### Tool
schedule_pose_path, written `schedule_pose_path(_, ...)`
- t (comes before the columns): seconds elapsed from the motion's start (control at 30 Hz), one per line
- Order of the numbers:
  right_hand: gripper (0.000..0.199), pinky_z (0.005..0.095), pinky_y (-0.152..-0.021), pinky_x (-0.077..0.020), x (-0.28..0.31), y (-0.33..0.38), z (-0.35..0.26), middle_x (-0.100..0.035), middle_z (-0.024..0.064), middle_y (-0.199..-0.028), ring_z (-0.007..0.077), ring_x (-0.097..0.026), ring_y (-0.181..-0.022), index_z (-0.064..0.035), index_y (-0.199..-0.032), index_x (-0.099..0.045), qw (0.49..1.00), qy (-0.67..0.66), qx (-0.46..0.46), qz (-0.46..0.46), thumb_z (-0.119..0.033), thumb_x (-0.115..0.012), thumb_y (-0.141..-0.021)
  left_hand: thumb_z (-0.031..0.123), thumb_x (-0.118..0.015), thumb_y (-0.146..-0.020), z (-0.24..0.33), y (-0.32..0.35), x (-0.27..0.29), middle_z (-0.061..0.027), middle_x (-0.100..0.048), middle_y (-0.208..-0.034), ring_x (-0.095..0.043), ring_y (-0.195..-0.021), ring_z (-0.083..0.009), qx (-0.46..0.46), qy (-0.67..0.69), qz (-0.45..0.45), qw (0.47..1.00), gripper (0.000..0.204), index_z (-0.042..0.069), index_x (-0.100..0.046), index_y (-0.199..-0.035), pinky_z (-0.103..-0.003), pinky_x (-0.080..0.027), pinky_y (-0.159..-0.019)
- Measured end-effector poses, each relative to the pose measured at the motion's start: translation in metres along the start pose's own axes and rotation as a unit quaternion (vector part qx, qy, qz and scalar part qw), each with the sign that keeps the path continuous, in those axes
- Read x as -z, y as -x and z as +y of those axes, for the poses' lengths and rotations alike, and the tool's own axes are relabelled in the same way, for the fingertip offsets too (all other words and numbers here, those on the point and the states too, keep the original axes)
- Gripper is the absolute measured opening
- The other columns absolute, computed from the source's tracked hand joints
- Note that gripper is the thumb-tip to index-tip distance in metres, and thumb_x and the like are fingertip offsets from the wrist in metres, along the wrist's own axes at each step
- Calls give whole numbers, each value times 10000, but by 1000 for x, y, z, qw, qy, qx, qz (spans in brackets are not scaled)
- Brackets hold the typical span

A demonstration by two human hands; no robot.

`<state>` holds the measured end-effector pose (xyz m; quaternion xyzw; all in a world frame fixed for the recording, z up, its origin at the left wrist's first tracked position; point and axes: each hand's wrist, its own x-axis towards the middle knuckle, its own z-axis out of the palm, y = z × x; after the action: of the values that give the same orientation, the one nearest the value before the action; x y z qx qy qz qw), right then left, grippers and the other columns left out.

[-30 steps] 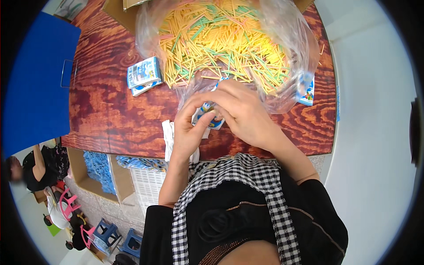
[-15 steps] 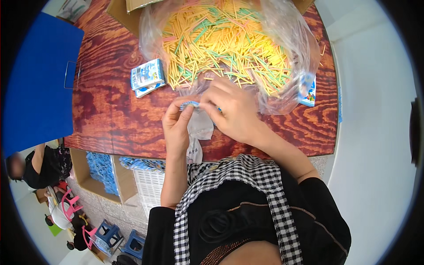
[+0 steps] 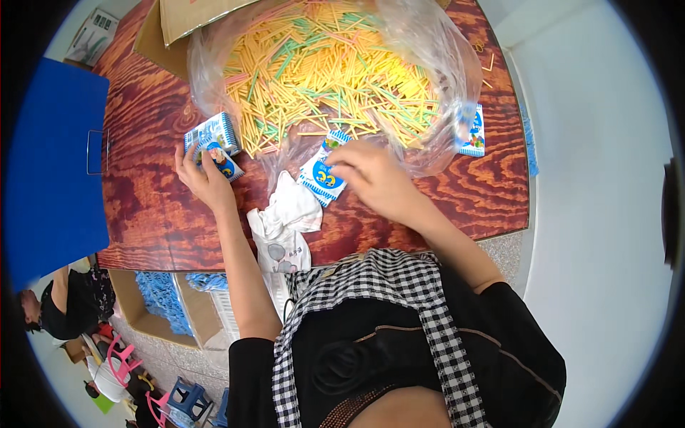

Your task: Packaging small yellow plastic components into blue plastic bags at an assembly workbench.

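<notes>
My left hand [image 3: 203, 178] is at the left pile, its thumb and fingers closed on a small blue-and-white packet [image 3: 225, 162]. That packet leans against the front of a stack of similar packets [image 3: 212, 133]. My right hand [image 3: 374, 175] is over the middle of the table, thumb and forefinger slightly apart at the edge of another blue-and-white packet [image 3: 322, 182]. More of these packets overlap there, one with its striped end [image 3: 337, 137] pointing away from me. A crumpled white cloth [image 3: 285, 214] with a grey print lies between my forearms.
Yellow, green and pink sticks [image 3: 321, 71] fill a clear plastic bag [image 3: 457, 78] at the back. A cardboard box [image 3: 207, 21] stands behind it. Another packet [image 3: 472, 132] lies at the right. A blue board [image 3: 57, 164] stands left; boxes of blue wrappers [image 3: 163, 299] sit below.
My hands have parted. My left hand has moved left to the stack with a packet; my right hand stays in the middle beside packets that now show. The view has shifted slightly.
</notes>
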<state>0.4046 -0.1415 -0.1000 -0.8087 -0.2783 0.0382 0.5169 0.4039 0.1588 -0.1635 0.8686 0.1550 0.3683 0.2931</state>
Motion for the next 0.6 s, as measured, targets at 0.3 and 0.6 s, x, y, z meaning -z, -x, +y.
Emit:
schedule_pose_path(0.3,243,389,-858,-446,82,5,52,-589,140,-1051,310,-543,-1030,9,-991,-623,913,379,-107,103,-44,-627,-753,147,-675,-802,98,49,13,-132,-589,-1069,-533,-1002,-315,-219,4,-192,957,281,38,-597,-1049,-405,-401,-854)
schedule_pose_path(0.6,241,417,-922,-365,60,-10,72,-569,141,-1038,307,-498,-1078,-10,-957,-614,862,503,-46,38,-41,-559,-725,148,-729,-734,112,69,-17,-82,-555,-800,-540,-820,-282,-35,-2,-317,948,232,59,-583,-891,-404,-368,-762)
